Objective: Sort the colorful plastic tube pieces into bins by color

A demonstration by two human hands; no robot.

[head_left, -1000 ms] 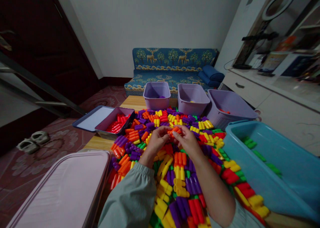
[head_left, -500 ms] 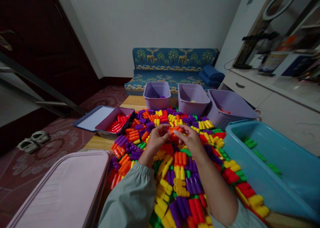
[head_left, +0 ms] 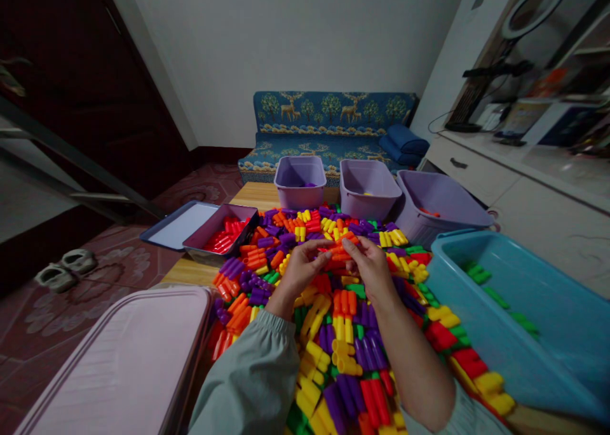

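Note:
Above the pile, an orange plastic toy block (head_left: pixel 341 249) with rounded tubes is pinched between my two hands. My left hand (head_left: pixel 304 268) closes on its left end with thumb and fingers. On the other side, my right hand (head_left: pixel 373 268) grips it, the thumb lying across the top. Whether it is one block or two joined is hard to make out. Beneath both hands spreads a heap of similar blocks in yellow, purple, red, green and orange, among them a purple block (head_left: pixel 370 352) and a yellow block (head_left: pixel 347 359).
Beyond the heap stand a left purple bin (head_left: pixel 300 197), a middle purple bin (head_left: pixel 369 203) and a right purple bin (head_left: pixel 419 228). A turquoise tub (head_left: pixel 481 321) with green blocks is at right. An open tin (head_left: pixel 210 255) holds red blocks; a pink lid (head_left: pixel 124 365) lies nearer.
The orange block has turned slightly and shows more between my hands. My right thumb has shifted up onto its top, and the right hand has moved slightly right.

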